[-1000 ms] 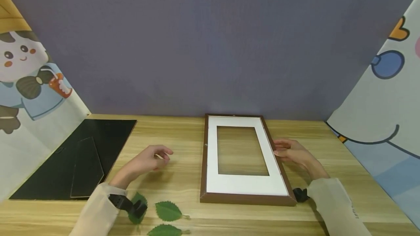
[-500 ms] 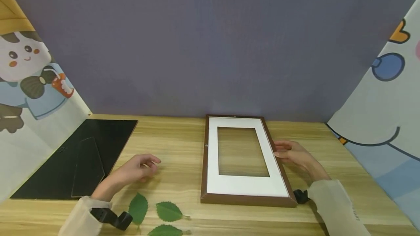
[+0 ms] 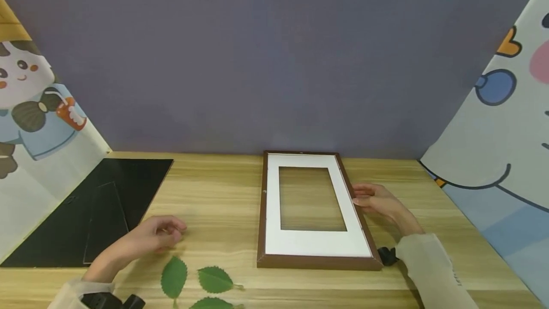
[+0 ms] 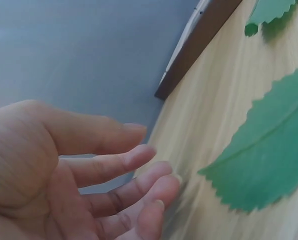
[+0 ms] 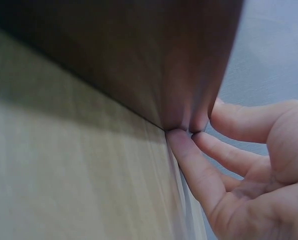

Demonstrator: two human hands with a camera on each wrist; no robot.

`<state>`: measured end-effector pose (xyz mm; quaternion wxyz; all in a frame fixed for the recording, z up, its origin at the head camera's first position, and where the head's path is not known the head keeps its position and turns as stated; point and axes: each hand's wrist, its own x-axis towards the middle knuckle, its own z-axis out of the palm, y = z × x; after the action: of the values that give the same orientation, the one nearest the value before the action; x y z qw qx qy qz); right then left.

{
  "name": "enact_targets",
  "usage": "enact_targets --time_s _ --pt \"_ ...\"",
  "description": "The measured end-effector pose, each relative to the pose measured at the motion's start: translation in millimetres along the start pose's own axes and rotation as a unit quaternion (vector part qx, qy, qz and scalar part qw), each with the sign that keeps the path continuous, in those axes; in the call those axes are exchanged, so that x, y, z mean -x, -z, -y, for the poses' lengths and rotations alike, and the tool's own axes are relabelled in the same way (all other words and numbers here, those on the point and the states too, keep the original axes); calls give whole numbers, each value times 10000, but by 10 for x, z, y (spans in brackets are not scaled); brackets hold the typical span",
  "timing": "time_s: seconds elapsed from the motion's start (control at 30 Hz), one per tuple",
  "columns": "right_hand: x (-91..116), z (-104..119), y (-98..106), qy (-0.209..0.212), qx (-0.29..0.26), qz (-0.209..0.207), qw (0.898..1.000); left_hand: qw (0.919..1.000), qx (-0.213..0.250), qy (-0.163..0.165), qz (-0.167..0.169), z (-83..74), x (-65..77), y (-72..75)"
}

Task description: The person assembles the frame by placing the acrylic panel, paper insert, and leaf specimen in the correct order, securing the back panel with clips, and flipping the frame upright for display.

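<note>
A brown picture frame (image 3: 319, 263) lies face down or up with a white mat (image 3: 317, 243) inside it, its cut-out window showing the wood grain below. My right hand (image 3: 383, 206) holds the frame's right side; in the right wrist view the thumb is at the upper edge and the fingertips are low against the side, near the tabletop. Over the table at the left, my left hand (image 3: 143, 241) has loosely bent fingers and holds nothing. Closest to it is a green serrated leaf (image 3: 174, 277), also large in the left wrist view (image 4: 268, 150).
Two more leaves lie beside it, one leaf (image 3: 215, 279) in the middle and another leaf (image 3: 212, 303) cut off by the bottom border. A black backing board (image 3: 141, 180) with a stand flap lies at the left. A grey panel (image 3: 274, 61) rises behind the wooden table (image 3: 218, 190).
My left hand has moved left and nearer to me, leaving the left leaf fully uncovered. My right hand stays at the frame's side. The whole view has shifted slightly.
</note>
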<state>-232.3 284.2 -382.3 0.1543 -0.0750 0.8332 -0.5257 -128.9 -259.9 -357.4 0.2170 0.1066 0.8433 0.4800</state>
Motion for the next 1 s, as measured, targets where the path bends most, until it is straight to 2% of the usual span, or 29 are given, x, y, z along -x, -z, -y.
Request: enact_targets --time_s 0.2,0.37,0.57,0.67,0.83,1.0 --pt "-31 -21 -37 19 -98 3 10000 9998 -123 -40 153 66 71 81" --pt "-30 -21 -34 -2 -99 -27 9999 9991 -172 -147 357 79 75 104" --pt "-7 2 -12 -10 -58 -53 10000 9950 51 -601 793 111 35 113" --pt "-10 2 -13 -10 -24 -50 10000 9925 207 -630 1022 132 29 124" --pt "-11 0 -19 -35 28 -101 9999 9913 340 -489 1176 146 24 123" --pt "-10 3 -18 -35 53 -124 9999 9866 517 -665 1394 143 17 111"
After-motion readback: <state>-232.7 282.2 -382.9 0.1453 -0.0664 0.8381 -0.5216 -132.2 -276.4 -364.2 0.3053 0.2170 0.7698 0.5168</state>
